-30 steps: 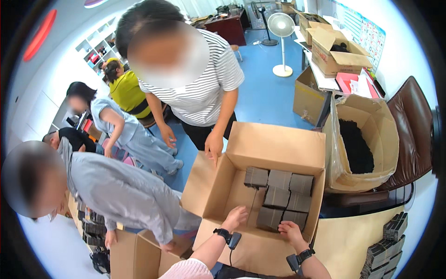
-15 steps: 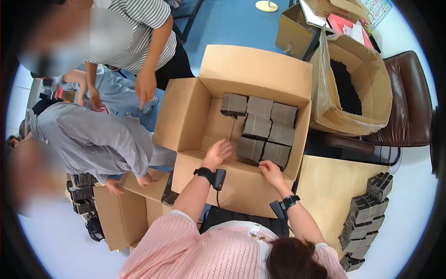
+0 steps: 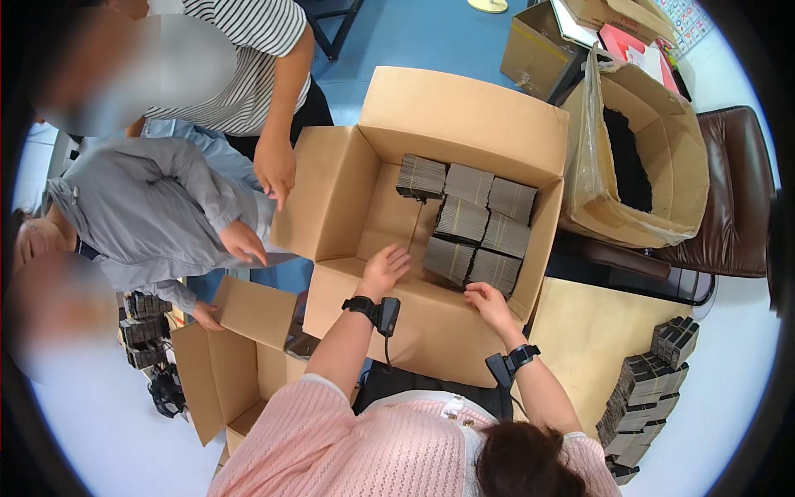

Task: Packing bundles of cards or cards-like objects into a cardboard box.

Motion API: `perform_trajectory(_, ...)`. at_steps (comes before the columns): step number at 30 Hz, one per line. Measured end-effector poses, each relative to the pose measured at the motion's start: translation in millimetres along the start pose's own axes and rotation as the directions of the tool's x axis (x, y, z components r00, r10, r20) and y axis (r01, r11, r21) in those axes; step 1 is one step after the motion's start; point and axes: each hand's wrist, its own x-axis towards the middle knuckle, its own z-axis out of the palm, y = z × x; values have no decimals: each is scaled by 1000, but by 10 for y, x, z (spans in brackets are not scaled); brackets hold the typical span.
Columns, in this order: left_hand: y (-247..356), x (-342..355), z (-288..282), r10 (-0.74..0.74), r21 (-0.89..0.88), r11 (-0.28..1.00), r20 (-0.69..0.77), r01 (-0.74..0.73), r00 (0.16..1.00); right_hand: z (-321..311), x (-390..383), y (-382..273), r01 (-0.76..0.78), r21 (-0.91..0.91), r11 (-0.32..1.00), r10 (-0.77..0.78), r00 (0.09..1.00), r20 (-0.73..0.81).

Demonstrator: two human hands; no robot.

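A large open cardboard box point(image 3: 464, 124) stands in front of me with its flaps folded out. Several banded bundles of thin grey pieces point(image 3: 460, 219) fill its right part in rows, and bare cardboard shows at the left. Over the near left part of the box is my left hand point(image 3: 387, 270), empty, fingers stretched apart. My right hand point(image 3: 490, 305) is at the near wall, close to the nearest bundles, its fingers loosely bent and apart, with nothing visible in them. Both wrists wear black straps with small devices.
A taller carton point(image 3: 662, 157) with black material stands beside a brown leather chair point(image 3: 732, 190). More grey bundles point(image 3: 646, 389) are stacked on the wooden table point(image 3: 580, 331) at right. At left, a person in grey touches another open box point(image 3: 224, 364); a person's hand point(image 3: 275, 170) hangs near my box.
The view has shifted slightly. The striped-shirt person's hand moved right, towards the box flap, and the grey-sleeved person raised one hand. My hands stay almost where they were.
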Motion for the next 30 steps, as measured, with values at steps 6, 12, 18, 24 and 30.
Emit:
perform_trajectory(6, 9, 49, 25, -8, -12, 1000, -9, 8, 1000, -12, 5, -52, -63, 90, 994, 61, 998, 19)
perform_trajectory(12, -14, 111, 63, -47, -80, 996, -19, 45, 999, 2, -2, -56, -79, 140, 987, 82, 996, -18)
perform_trajectory(18, 13, 136, 123, -43, -89, 995, -34, 40, 999, 8, 2, -76, -127, 146, 981, 127, 992, 6)
perform_trajectory(24, 35, 207, 115, -65, -107, 992, -34, 61, 997, 5, 6, -99, -122, 141, 982, 124, 992, -5)
perform_trajectory(30, -10, 346, 123, -99, -130, 987, -57, 91, 994, 3, -25, -128, -128, 167, 978, 134, 991, -25)
